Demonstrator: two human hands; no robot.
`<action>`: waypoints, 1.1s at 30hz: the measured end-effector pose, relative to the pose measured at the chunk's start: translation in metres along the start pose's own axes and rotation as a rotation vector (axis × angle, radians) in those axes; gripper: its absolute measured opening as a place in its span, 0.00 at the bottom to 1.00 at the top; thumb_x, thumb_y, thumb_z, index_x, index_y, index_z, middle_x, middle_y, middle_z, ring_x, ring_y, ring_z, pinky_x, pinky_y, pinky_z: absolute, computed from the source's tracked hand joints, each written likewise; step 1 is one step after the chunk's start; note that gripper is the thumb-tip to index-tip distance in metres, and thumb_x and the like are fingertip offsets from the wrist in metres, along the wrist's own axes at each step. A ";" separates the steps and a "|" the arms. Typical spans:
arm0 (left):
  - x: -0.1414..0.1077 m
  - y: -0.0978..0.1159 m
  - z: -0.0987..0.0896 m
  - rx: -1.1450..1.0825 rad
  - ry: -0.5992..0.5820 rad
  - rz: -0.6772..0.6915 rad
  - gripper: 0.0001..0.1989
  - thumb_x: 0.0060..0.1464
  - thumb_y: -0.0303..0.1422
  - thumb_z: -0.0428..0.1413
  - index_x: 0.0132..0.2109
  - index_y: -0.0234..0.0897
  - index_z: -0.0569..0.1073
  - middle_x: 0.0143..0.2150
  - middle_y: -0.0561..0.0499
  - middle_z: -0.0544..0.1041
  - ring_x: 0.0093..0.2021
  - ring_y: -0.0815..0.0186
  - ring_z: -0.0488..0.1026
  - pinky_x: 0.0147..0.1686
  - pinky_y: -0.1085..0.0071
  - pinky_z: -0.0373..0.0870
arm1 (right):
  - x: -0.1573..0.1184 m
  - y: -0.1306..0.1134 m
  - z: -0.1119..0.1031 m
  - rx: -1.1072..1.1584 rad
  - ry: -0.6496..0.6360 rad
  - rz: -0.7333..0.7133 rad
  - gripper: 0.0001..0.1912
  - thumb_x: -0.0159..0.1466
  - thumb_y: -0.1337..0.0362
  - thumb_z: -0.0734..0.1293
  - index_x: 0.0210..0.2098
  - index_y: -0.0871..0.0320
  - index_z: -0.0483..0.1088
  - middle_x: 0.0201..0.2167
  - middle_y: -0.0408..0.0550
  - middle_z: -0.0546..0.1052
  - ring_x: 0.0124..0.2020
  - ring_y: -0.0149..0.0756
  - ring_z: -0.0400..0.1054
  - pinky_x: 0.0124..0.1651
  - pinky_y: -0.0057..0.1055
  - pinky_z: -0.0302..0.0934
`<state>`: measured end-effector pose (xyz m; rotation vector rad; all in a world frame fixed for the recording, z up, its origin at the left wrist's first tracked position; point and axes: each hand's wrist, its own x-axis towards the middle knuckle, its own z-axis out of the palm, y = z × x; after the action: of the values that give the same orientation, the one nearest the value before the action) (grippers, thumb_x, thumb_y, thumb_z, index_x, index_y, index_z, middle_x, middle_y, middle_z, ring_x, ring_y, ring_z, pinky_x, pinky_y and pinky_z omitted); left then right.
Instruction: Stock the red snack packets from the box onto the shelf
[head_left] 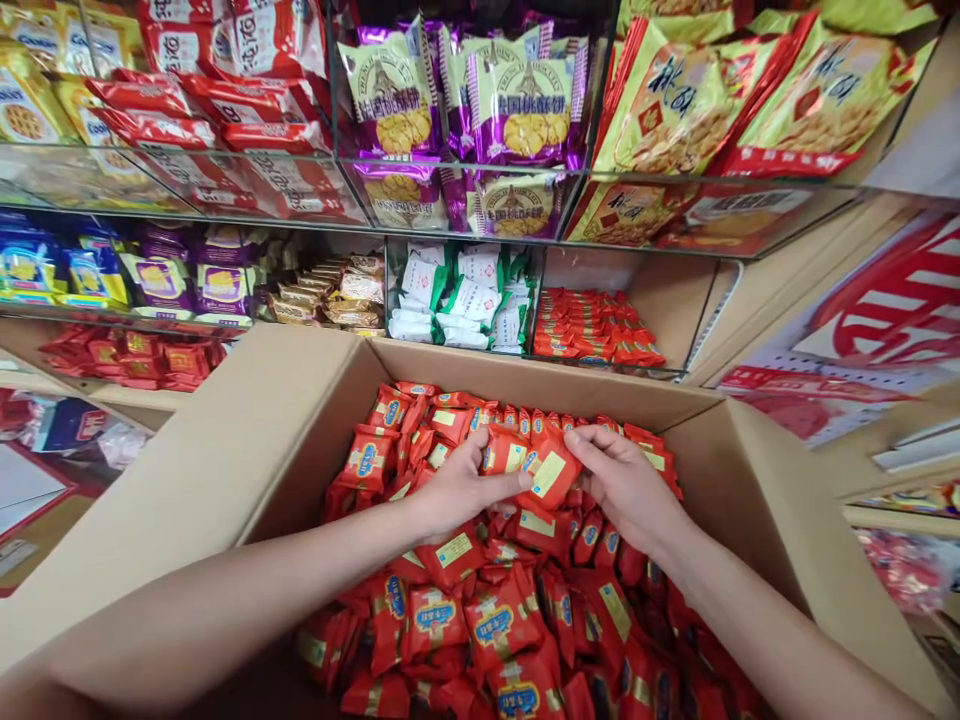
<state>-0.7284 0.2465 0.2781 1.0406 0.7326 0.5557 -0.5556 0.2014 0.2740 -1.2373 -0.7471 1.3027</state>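
Both my hands are over an open cardboard box (300, 430) filled with small red snack packets (499, 620). My left hand (469, 485) is closed on red packets, its thumb pressed across one with a pale yellow label (547, 473). At the upper right corner of that same packet, my right hand (619, 480) pinches with thumb and fingers. Another red packet (506, 452) sits just left of it, against my left fingers. Some fingertips of both hands are hidden behind the packets. More red packets lie below and around the hands, some in rows, some loose.
Glass-fronted shelves stand behind the box. Their upper row has purple biscuit bags (525, 110) and yellow-red bags (675, 100). Lower compartments hold white-green packets (472, 290) and red packets (592, 325). The box's flaps spread left and right. A wooden shelf post (787, 280) rises at right.
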 end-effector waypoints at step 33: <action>-0.002 0.016 -0.002 -0.168 0.059 0.082 0.23 0.39 0.25 0.63 0.41 0.37 0.61 0.33 0.55 0.74 0.29 0.74 0.71 0.27 0.79 0.66 | -0.016 -0.003 0.015 -0.113 -0.118 -0.139 0.29 0.52 0.60 0.69 0.51 0.52 0.56 0.44 0.48 0.71 0.41 0.36 0.68 0.43 0.36 0.63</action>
<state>-0.7320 0.2527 0.2922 0.9036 0.6853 0.7094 -0.5716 0.1897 0.2841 -1.1836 -0.9855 1.2408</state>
